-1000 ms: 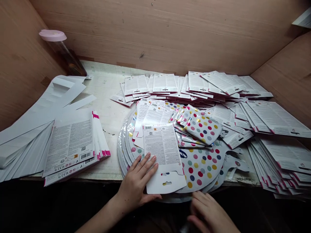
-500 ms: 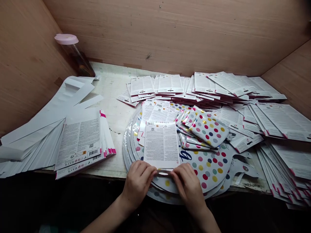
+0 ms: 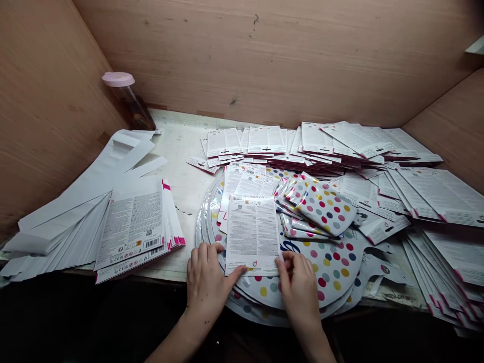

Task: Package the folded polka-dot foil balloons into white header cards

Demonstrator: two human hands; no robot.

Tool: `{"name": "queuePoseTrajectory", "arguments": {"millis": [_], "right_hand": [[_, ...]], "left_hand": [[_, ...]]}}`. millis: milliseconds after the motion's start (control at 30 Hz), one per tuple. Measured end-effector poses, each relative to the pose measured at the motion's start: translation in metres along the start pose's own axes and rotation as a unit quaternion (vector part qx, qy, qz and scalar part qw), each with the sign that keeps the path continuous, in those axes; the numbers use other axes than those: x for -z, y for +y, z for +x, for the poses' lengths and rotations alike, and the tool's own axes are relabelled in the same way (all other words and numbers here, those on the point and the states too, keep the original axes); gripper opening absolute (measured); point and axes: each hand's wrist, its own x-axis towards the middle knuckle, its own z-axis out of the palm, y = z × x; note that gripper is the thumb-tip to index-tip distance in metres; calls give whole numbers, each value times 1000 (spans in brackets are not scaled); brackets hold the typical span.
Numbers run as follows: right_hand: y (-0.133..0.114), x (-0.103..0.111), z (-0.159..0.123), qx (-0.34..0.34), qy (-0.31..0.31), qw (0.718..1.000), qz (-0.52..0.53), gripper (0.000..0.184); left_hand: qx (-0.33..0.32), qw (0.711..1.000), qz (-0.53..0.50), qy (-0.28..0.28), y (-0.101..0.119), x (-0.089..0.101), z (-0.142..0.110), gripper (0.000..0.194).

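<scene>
A white printed card packet (image 3: 252,232) with a hang slot at its near end lies on a stack of round polka-dot foil balloons (image 3: 310,282). My left hand (image 3: 206,277) is at its lower left corner. The thumb rests on the near edge by the slot, and the fingers are spread beside the left edge. At the lower right corner, my right hand (image 3: 298,282) pinches the packet between thumb and fingers. Beyond it lie more printed packets (image 3: 257,184). Folded polka-dot foil balloons (image 3: 321,204) are piled to its right.
Unfolded white cards with printed panels (image 3: 130,227) are fanned out on the left. Many flat packets (image 3: 348,138) are heaped along the back and right side (image 3: 446,191). A pink-lidded clear bottle (image 3: 130,101) leans in the back left corner. Wooden panels (image 3: 242,60) enclose the table.
The packet's near end was bent up between both hands and now lies flat, showing the slot. My left hand has opened and shifted left. The view has tilted slightly.
</scene>
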Motion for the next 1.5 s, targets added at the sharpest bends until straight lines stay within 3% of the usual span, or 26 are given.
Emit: {"name": "queuePoseTrajectory", "arguments": {"millis": [167,333,400,467,533,667,767,867,967,1033,1100,1167,1267,1300,1333,1400,1467,1500], "right_hand": [[6,18,-8,95,86,988,-89,27],[-4,8,-21,291,-65,949,-105,47],[-3,5,-22,313,-86,941,-94,53],[0,6,-21,299,-93,949,-48,58],[0,11,-14,257,-86,962,-2,60],[-13,9,22,246,-88,965,37,51],[-30,-9,60,281,-133,950,27,51],[-40,-30,87,276,-160,948,-5,56],[-41,-41,94,249,-154,956,-18,51],[-40,-42,91,243,-157,957,-6,49],[-40,-37,83,233,-169,957,45,45],[-42,-26,70,203,-164,956,136,42],[-49,-6,42,63,-89,944,310,32],[-52,-1,30,-12,-75,918,388,30],[-54,3,19,-90,-77,872,475,29],[-58,5,1,-219,-115,729,638,35],[-61,3,-9,-293,-159,582,742,43],[-63,2,-10,-317,-169,527,770,45]], "left_hand": [[34,997,-59,-26,-5,4,-4,39],[115,966,-195,-127,-9,6,-15,43],[117,933,-292,-178,-11,12,-16,33],[112,900,-380,-182,-12,27,-4,32],[104,896,-412,-129,-12,52,27,33],[66,922,-380,-21,-9,107,130,22],[63,938,-340,1,-1,122,187,37],[27,963,-267,34,7,109,179,64],[-45,987,-139,-66,12,72,133,54],[-34,990,-111,-76,13,44,106,56],[-13,993,-98,-66,14,22,91,58],[1,991,-111,-68,14,12,86,51],[0,983,-167,-81,13,17,79,26],[-5,978,-194,-78,12,21,73,23],[-9,970,-232,-70,11,25,65,23],[-6,939,-341,-35,10,28,43,25],[8,903,-430,6,7,24,17,24],[7,892,-451,20,6,21,5,23]]}}
